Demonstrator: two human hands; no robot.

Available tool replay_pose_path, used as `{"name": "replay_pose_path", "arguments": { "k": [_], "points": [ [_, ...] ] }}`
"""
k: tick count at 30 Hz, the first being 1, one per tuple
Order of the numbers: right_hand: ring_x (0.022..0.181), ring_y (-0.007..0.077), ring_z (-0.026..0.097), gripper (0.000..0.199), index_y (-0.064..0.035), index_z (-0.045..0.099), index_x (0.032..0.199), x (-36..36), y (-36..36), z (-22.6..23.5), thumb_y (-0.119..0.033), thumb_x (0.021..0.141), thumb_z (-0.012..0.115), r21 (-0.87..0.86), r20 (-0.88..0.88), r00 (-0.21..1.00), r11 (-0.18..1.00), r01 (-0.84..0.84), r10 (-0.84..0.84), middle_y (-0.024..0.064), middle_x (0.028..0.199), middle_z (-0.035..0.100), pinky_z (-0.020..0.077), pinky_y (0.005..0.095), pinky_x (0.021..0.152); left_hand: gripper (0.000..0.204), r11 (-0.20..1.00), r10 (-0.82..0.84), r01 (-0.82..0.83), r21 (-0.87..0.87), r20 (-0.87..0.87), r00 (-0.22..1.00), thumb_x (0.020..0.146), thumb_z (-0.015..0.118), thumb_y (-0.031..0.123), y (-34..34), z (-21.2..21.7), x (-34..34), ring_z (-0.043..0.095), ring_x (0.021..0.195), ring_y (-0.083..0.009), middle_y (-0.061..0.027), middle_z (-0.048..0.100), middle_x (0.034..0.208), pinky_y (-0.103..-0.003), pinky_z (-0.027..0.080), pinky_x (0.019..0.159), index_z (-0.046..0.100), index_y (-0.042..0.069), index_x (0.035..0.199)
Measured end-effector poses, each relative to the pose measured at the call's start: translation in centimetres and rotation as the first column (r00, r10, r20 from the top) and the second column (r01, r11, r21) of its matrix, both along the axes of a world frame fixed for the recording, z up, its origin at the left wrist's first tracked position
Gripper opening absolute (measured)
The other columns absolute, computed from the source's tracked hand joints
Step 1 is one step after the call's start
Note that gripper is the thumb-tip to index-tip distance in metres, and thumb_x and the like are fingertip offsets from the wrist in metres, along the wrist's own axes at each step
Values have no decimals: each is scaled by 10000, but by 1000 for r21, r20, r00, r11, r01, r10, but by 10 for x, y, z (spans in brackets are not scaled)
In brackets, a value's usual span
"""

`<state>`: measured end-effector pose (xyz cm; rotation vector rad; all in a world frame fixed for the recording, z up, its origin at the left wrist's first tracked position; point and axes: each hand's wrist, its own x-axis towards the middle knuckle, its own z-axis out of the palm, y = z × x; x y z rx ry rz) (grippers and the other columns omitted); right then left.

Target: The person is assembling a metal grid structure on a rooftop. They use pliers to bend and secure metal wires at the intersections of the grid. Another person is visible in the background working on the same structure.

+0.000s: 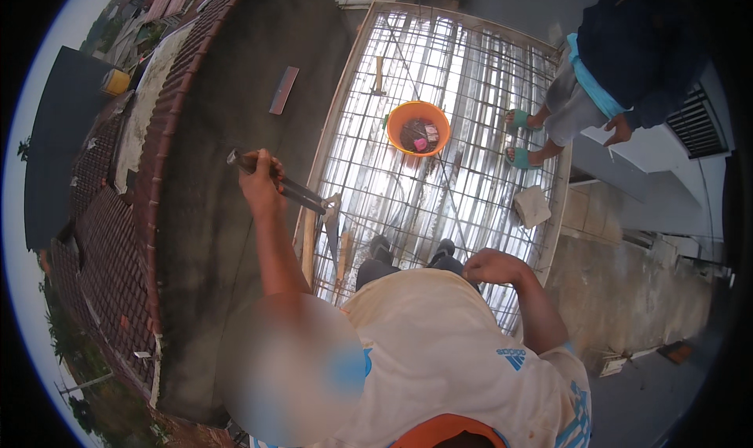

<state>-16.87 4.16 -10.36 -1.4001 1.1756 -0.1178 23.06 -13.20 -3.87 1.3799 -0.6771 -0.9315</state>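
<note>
My left hand, raised beside the dark grey wall, is closed around a long black-handled tool. The handle slants down to the right and ends in a pale metal head with a narrow, tapering blade; its exact kind is unclear. My right hand hangs by my right thigh, fingers curled, with nothing visible in it. Both my feet stand on a steel rebar mesh laid over shiny corrugated metal sheeting. Ahead of me on the mesh sits an orange bucket with dark contents and a pink thing inside.
A flat rectangular reddish piece lies against the dark grey surface. On the mesh are a T-shaped wooden-handled tool and a pale block. Another person in green sandals stands at the right edge. Tiled roofs lie left.
</note>
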Motion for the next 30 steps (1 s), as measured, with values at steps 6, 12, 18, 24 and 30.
{"name": "replay_pose_path", "arguments": {
  "k": [6,12,18,24,30],
  "points": [
    [430,40,360,207,51,626,848,-82,3,27,-155,843,605,526,577,617,821,221,-535,-7,522,454,235,216,369,111,998,42,-45,-53,-46,998,873,575,153,10,-5,-20,509,536,-113,-36,548,681,-227,368,420,499,72,879],
    [488,36,391,189,1,630,860,-101,1,31,-181,870,583,312,296,825,865,392,-481,-21,573,477,286,199,426,93,981,195,-196,-4,-80,977,888,551,133,19,-2,-59,520,550,-129,-52,549,693,-245,404,443,507,52,900],
    [543,93,485,225,11,605,859,-119,10,8,-210,865,566,77,49,813,813,577,-581,16,598,532,403,270,522,103,993,73,-90,-77,-200,977,888,561,141,28,-1,-83,528,604,-124,-48,554,706,-246,420,487,526,48,914],
    [595,143,557,270,37,644,841,-109,1,32,-229,824,601,102,-139,978,980,170,-155,81,637,603,453,306,592,120,984,-73,32,-175,-234,970,895,557,147,14,3,-98,520,607,-118,-40,538,709,-249,413,493,535,37,937],
    [447,66,390,235,25,650,826,-120,-23,31,-206,840,608,406,152,953,896,181,-262,0,534,488,302,233,413,121,990,10,-64,-129,-378,926,906,538,137,-7,1,-88,505,626,-123,-35,522,728,-265,408,513,537,35,971]
  ]
}}
